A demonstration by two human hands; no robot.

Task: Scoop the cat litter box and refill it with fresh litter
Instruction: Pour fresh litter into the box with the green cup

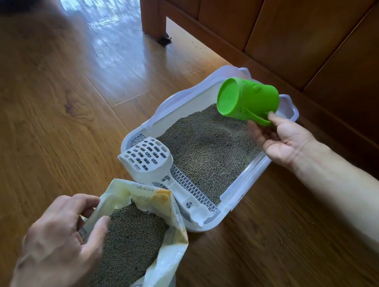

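Note:
A white litter box sits on the wooden floor, its bed covered with grey-green litter. A white slotted scoop lies across the box's near-left rim. My right hand holds a green cup by its handle above the box's far right side; the cup is tipped over, base toward me. My left hand grips the opened edge of a white and yellow litter bag, which is full of the same pellets.
A wooden cabinet stands close behind and to the right of the box, one leg on the floor. A few stray pellets lie near that leg. Open wooden floor stretches to the left.

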